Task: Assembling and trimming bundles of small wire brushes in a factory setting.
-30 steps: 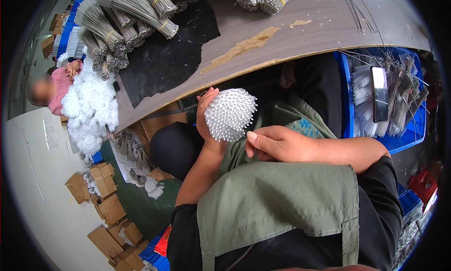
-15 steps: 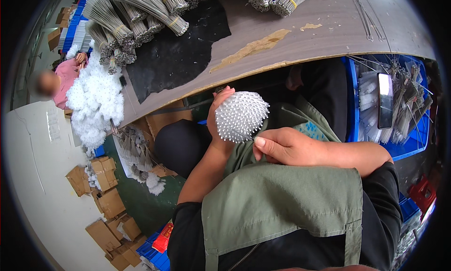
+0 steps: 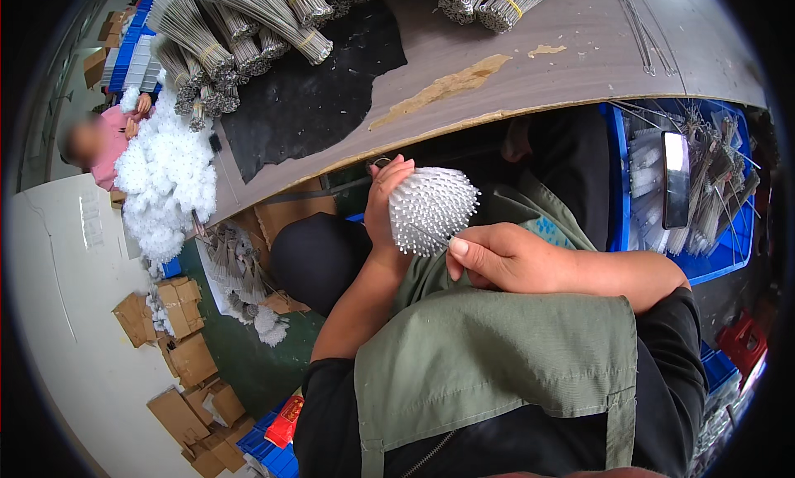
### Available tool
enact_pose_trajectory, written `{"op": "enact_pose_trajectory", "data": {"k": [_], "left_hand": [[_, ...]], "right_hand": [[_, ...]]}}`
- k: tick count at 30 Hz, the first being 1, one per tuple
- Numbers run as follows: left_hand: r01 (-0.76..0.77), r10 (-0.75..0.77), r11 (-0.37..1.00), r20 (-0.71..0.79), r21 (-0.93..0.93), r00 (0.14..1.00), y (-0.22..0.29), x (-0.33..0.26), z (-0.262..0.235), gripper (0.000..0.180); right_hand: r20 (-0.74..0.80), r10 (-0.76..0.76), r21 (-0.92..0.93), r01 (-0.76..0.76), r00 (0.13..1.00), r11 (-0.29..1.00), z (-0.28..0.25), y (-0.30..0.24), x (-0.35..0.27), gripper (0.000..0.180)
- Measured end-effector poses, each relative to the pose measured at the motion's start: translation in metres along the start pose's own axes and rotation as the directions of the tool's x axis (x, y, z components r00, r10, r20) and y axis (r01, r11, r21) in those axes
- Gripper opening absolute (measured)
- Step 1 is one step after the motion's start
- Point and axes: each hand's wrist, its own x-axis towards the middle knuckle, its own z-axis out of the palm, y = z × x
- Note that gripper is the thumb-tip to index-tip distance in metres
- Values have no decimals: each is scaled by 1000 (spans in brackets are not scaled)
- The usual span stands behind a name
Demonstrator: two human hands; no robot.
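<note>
My left hand point(image 3: 388, 198) is closed around a thick bundle of thin wire rods point(image 3: 433, 213). Their rounded, whitish tips fan out toward my right, and a metal loop shows past my fingers at the other end. With thumb and forefinger pinched together, my right hand point(image 3: 489, 258) meets the lower right edge of that fan. A thin dark wire point(image 3: 426, 232) runs from the pinch across the tips. Both hands are above my lap, over a green apron point(image 3: 505, 354).
Ahead is a worktable point(image 3: 563, 72) with bundles of looped wires point(image 3: 199, 35) and a black sheet point(image 3: 319, 89). A heap of white bristly pieces point(image 3: 170, 167) lies left, by a person in pink point(image 3: 110, 147). On my right, a blue crate point(image 3: 619, 180) holds wire brushes and a phone point(image 3: 676, 180).
The bundle in my left hand has shifted slightly right and turned a little. My right hand stays nearly in place, still pinched. At the far left, the other person's hands have moved.
</note>
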Motion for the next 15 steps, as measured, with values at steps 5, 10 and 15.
{"op": "enact_pose_trajectory", "data": {"k": [5, 10, 15], "left_hand": [[-14, 16, 996, -14, 83, 1000, -2, -1, -1, 24], [-29, 31, 995, -20, 92, 999, -2, -2, -2, 26], [-38, 40, 997, -22, 69, 999, 2, -1, -1, 27]], "right_hand": [[-74, -66, -137, 55, 995, 989, 3, 2, 2, 43], [-120, -217, -265, 180, 969, 947, 5, 6, 8, 43], [-151, -218, -269, 172, 964, 948, 8, 2, 8, 44]]}}
